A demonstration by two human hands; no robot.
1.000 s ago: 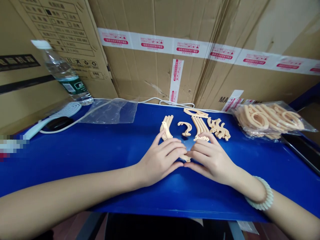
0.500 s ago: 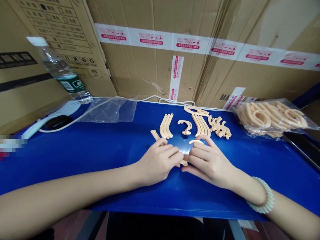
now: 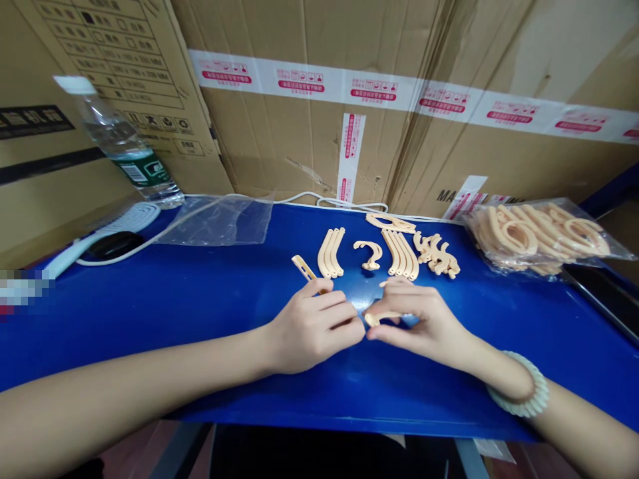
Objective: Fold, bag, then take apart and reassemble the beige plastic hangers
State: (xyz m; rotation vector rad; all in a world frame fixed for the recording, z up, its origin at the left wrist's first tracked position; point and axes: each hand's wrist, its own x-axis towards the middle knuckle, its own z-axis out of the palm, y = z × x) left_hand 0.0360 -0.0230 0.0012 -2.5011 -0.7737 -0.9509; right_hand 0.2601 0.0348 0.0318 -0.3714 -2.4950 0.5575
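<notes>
My left hand (image 3: 312, 326) is curled shut on a straight peach plastic strip (image 3: 302, 266) whose far end sticks out past my fingers. My right hand (image 3: 418, 318) pinches a curved peach plastic piece (image 3: 380, 317) between thumb and fingers. The two hands meet at their fingertips over the blue table (image 3: 174, 313). Just beyond them lie sorted peach parts: a row of curved strips (image 3: 331, 253), a single hook (image 3: 368, 253), a second row of curved strips (image 3: 400, 253), a small heap of hooks (image 3: 438, 255) and a flat piece (image 3: 390, 223).
A clear bag of peach rings (image 3: 542, 233) lies at the right. An empty plastic bag (image 3: 219, 221), a water bottle (image 3: 122, 146), a white handheld fan (image 3: 107, 233) and a white cable (image 3: 344, 201) sit at the back. Cardboard boxes (image 3: 319, 100) wall the far side.
Both hands have lifted from lying flat and closed their fingers. The left one drew the straight strip leftward; the right one picked up the curved piece.
</notes>
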